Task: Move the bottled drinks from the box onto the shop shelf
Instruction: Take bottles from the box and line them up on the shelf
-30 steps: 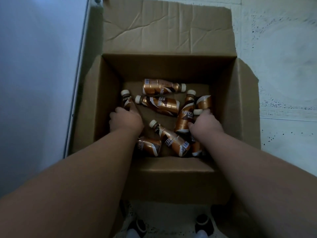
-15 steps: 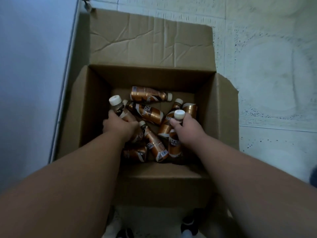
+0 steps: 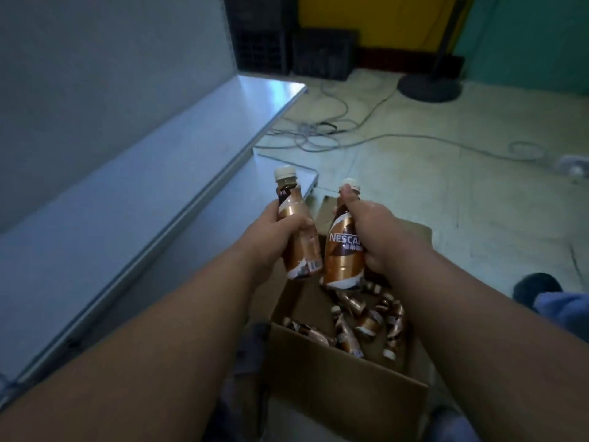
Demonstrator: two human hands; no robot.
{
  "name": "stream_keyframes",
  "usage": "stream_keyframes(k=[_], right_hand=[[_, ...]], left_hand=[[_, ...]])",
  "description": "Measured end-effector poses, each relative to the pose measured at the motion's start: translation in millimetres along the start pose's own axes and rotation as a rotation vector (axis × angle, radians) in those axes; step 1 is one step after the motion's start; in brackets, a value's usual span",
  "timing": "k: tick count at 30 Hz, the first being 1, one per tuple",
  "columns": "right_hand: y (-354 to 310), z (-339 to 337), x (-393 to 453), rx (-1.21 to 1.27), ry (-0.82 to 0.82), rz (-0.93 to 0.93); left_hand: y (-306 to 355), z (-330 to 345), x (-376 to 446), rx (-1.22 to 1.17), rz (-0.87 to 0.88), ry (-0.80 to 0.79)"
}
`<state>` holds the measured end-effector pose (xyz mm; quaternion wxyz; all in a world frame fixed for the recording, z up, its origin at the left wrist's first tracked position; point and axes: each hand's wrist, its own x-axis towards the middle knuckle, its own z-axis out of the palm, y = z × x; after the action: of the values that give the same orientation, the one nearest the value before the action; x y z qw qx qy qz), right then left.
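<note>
**Two bottles held above the box**

Reference landmark: the cardboard box [image 3: 344, 387], open-topped, on the floor.

1. Left hand [image 3: 271, 231]: closed around the body of the left bottle [image 3: 76, 237]. The bottle stands nearly upright, white cap on top, above the box's far-left corner.
2. Right hand [image 3: 382, 237]: closed around the right bottle [image 3: 342, 256], thumb laid up along its neck. This bottle is upright, with its brown and copper label facing the camera. It sits just beside the left bottle, above the far side of the box.
3. Loose bottles [image 3: 366, 323]: several lie on their sides on the box bottom, below and nearer than the two held bottles.
4. Shelf [image 3: 134, 193]: a bare pale board running away to the left of the box, its front edge near the box's left wall.
5. Cables [image 3: 318, 135]: on the floor beyond the box.
6. Dark crates [image 3: 287, 43]: against the wall, far beyond the box.
</note>
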<state>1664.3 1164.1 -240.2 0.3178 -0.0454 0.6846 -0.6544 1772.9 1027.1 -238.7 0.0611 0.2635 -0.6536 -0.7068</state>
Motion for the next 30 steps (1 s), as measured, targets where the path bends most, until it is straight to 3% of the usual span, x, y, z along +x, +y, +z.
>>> stream_keyframes(k=[6,14,22,30], right_hand=[[-57,100,-69,0.020,-0.203,-0.140],[-76,220,-117,-0.128,-0.370,-0.313],[-44,304,-63,-0.358,-0.502,-0.435],[-37,393,-1,-0.624,-0.556,-0.573]], left_hand=[[63,-65,-97,-0.284,0.064,0.167],[71,-178,-169,-0.059,0.208,0.451],[39,-245,-142,0.025,0.204,0.696],[23,-323,-97,0.532,0.141,0.907]])
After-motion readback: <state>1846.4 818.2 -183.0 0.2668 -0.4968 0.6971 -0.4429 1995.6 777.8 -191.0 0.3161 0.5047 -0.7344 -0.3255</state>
